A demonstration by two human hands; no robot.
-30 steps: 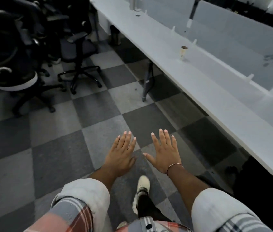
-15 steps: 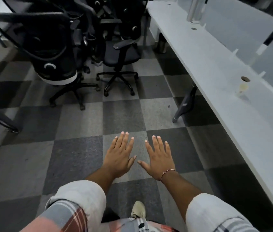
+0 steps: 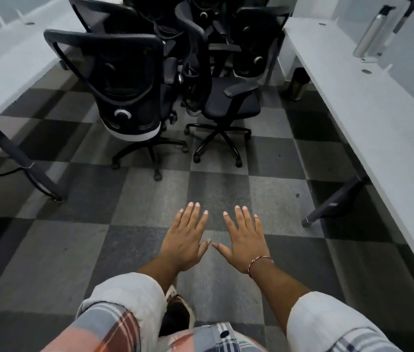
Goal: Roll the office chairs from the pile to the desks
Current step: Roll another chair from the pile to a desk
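Where the arms end: the left hand (image 3: 184,240) and the right hand (image 3: 245,240) are held out side by side above the floor, backs up, fingers straight and slightly spread. Both hold nothing, and the thumb tips nearly meet.
Wrist: a thin bracelet (image 3: 260,261) circles the right wrist.
Sleeves: the left sleeve (image 3: 124,301) and the right sleeve (image 3: 327,318) are plaid with pale rolled cuffs.
Underfoot: a shoe (image 3: 178,308) shows between the forearms, on grey checkered carpet (image 3: 48,250).
Chairs: the pile of office chairs (image 3: 200,21) stands ahead, well apart from the hands, filling the aisle between the desks.
Front of pile: the nearest chair (image 3: 124,85) turns its mesh back to the camera. A second chair (image 3: 226,102) stands just beside it on the right, showing its seat and one armrest.
Desks: the left desk (image 3: 10,72) and the right desk (image 3: 365,110) run along either side of the aisle.
Right desk: a metal bottle (image 3: 370,31) stands upright at its far end, and a metal bin (image 3: 298,83) sits on the floor below.
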